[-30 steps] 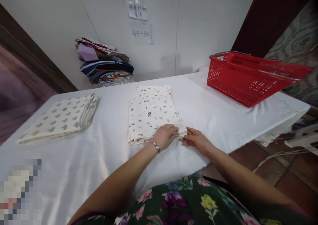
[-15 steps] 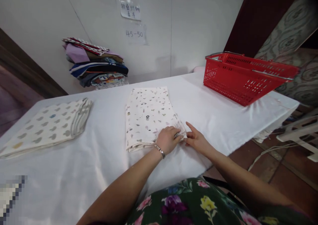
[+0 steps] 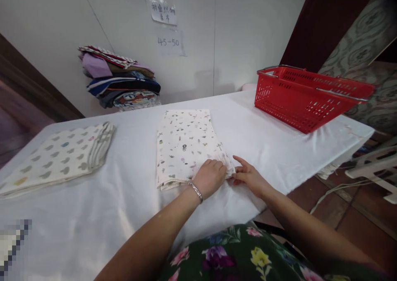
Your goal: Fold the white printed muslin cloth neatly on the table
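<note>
A folded cream cloth with small prints (image 3: 186, 142) lies in the middle of the white table (image 3: 257, 140). My left hand (image 3: 211, 176), with a silver bracelet at the wrist, rests curled on the cloth's near right corner, fingers bent over the layered edge. My right hand (image 3: 249, 176) sits just right of that corner, fingertips pinching the cloth's edge.
A second folded cloth with heart prints (image 3: 58, 155) lies at the left. A stack of folded fabrics (image 3: 119, 78) stands against the back wall. A red plastic basket (image 3: 305, 97) sits at the table's right end. Two paper notes (image 3: 164, 12) hang on the wall.
My hands stay at the cloth's near right corner. The right hand's fingers have drawn in a little toward the edge. The view shifted slightly to the right after the first frame.
</note>
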`<state>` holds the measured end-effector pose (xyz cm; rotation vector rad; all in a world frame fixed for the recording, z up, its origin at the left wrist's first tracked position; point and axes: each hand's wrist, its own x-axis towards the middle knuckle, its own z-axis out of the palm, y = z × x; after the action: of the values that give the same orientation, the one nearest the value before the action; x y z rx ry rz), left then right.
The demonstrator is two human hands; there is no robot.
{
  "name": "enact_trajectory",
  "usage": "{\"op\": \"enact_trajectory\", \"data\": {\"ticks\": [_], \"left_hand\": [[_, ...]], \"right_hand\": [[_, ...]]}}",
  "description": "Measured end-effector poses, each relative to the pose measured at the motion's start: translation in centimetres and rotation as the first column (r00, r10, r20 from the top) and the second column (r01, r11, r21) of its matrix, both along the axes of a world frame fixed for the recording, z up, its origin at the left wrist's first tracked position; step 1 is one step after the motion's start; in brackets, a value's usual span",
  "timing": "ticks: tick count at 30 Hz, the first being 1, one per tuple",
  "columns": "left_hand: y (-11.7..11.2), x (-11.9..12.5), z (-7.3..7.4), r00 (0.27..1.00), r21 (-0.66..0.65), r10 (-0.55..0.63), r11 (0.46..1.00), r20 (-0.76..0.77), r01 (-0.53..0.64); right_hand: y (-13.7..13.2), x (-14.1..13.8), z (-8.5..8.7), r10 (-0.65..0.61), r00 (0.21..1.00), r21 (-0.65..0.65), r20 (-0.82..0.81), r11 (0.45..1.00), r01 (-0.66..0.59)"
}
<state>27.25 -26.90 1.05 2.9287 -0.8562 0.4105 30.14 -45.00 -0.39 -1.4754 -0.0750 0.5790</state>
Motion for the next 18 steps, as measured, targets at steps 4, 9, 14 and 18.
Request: {"op": "enact_trajectory", "data": {"ticks": [4,9,14,18], "left_hand": [[-0.6,-0.1,-1.1,1.0,0.035,-0.029,0.999,-0.012,0.029],[-0.9,-0.2,-1.6,1.0,0.028,-0.021,0.999,0.002,0.021],[-0.7,-1.0,-1.2,0.999,0.004,0.024,1.0,-0.039,-0.024],[1.1,-2.6,-0.4,0.996,-0.006,0.073,0.997,-0.042,-0.073]], "right_hand": [[-0.1,-0.2,0.1,0.002,1.0,0.029,-0.009,1.0,-0.002],[0.3,-0.1,0.0,-0.005,1.0,-0.049,-0.016,0.999,0.005],[0.8,0.0,-0.3,-0.008,1.0,-0.096,0.016,0.995,0.009],[0.6,0.2,-0.5,-0.02,1.0,-0.107,-0.008,0.994,0.019]]}}
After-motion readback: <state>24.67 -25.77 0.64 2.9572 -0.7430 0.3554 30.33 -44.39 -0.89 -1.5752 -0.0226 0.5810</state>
